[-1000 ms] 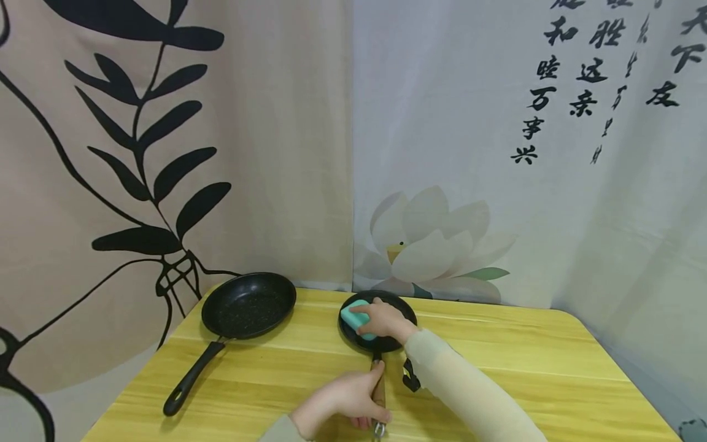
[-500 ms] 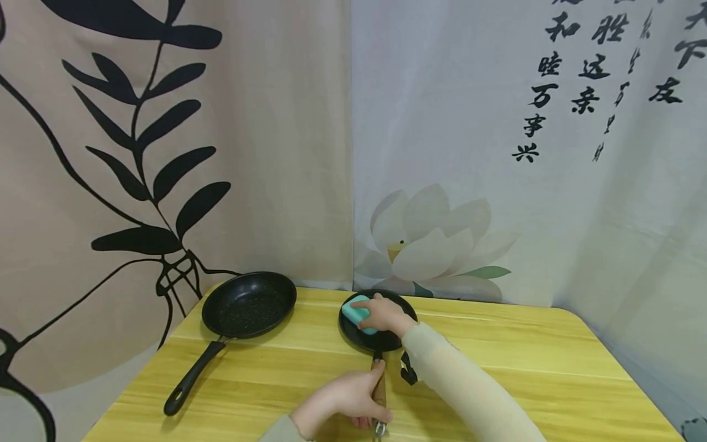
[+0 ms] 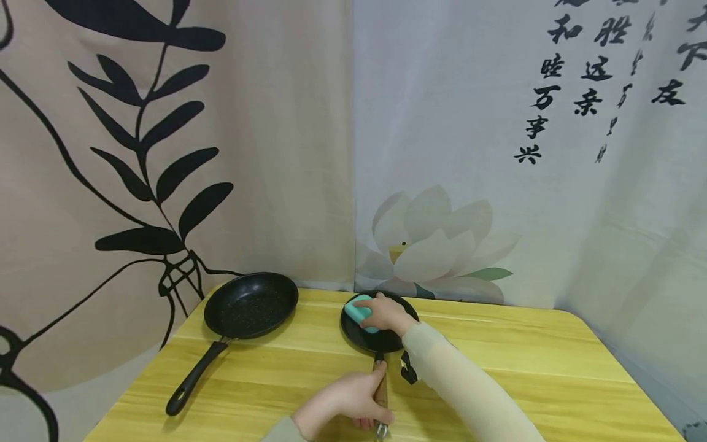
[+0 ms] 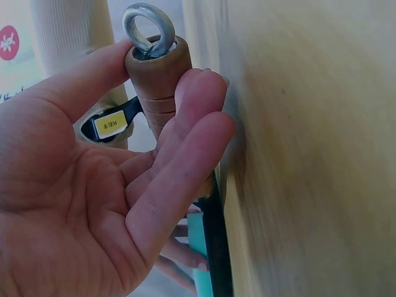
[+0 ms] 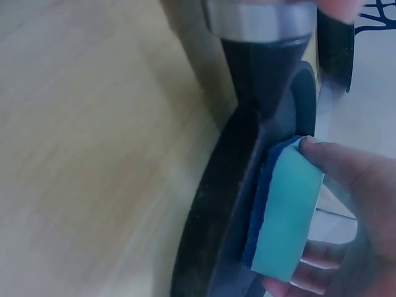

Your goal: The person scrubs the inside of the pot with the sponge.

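Note:
My right hand (image 3: 388,315) grips a turquoise sponge (image 3: 358,312) inside a small black frying pan (image 3: 353,341). In the right wrist view the sponge (image 5: 288,210) shows a dark blue scouring layer turned to the pan's surface, with thumb and fingers at its opposite edges. Lower down, my left hand (image 3: 353,396) holds the pan's brown wooden handle (image 3: 381,393). Seen from the left wrist, thumb and fingers lie on either side of that handle (image 4: 158,83), whose end carries a metal ring (image 4: 148,28).
A larger black frying pan (image 3: 251,305) lies to the left, its black handle (image 3: 196,377) pointing toward the near left. The wooden table (image 3: 497,344) ends at the back against a printed curtain (image 3: 287,153). A black strap piece (image 3: 409,368) hangs by the right wrist.
The sponge and right hand have shifted slightly within the small pan. My left hand keeps its hold on the handle, and the larger pan stays put.

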`<state>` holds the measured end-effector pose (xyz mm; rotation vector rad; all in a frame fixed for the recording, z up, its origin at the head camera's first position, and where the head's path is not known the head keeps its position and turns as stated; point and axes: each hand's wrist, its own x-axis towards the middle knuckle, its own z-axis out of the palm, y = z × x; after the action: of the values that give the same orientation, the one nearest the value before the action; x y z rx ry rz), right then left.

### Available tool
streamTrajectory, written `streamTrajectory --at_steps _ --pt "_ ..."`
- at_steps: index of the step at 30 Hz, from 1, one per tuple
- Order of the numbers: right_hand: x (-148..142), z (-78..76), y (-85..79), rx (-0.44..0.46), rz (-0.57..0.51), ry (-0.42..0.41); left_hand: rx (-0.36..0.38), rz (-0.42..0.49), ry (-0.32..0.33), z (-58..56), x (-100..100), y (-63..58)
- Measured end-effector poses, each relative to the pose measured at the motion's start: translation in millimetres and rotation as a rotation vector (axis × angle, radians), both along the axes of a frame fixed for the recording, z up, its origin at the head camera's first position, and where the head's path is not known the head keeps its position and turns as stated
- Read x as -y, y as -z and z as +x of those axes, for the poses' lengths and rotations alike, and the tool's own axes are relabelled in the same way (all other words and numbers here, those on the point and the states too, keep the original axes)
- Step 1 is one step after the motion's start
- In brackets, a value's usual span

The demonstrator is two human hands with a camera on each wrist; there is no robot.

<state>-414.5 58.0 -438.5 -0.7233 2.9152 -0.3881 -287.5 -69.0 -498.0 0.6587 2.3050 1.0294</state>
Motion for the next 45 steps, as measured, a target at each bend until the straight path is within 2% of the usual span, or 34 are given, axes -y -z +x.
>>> streamTrajectory --at_steps 5,7,9,23,28,30,31,35,38,42,45 --pt "0 -0.7 0.3 -0.015 -0.004 0.025 0.078 0.108 0.024 -26.6 4 44.2" --pt "-1 -1.3 1.1 -0.017 -0.006 0.034 0.080 0.119 0.041 -32.4 4 53.2" --pt "-1 -1.5 1.8 -0.013 -0.009 0.045 0.081 0.117 0.050 -34.7 5 56.7" --pt "-5 -5.0 5.3 -0.023 0.002 0.087 0.089 0.130 0.054 -31.9 5 52.9" --pt "-6 -8.5 8.9 -0.031 0.012 0.104 0.044 0.059 0.029 -11.0 4 19.1" --pt "-7 -10.1 9.6 -0.035 0.015 0.107 0.031 0.034 0.021 -4.9 3 9.5" --pt "-8 -10.3 9.6 -0.034 0.014 0.109 0.032 0.035 0.020 -5.4 3 10.4" --pt "-12 -10.7 7.5 -0.032 0.010 0.128 0.094 0.112 0.031 -20.5 4 34.7" --pt "-16 -11.2 6.4 -0.033 0.004 0.139 0.104 0.132 0.043 -29.6 4 49.0" --pt "-20 -12.1 7.0 -0.039 -0.001 0.137 0.101 0.133 0.042 -30.8 4 52.2" --pt "-23 -12.2 8.0 -0.044 -0.001 0.131 0.088 0.108 0.015 -22.3 3 40.4"
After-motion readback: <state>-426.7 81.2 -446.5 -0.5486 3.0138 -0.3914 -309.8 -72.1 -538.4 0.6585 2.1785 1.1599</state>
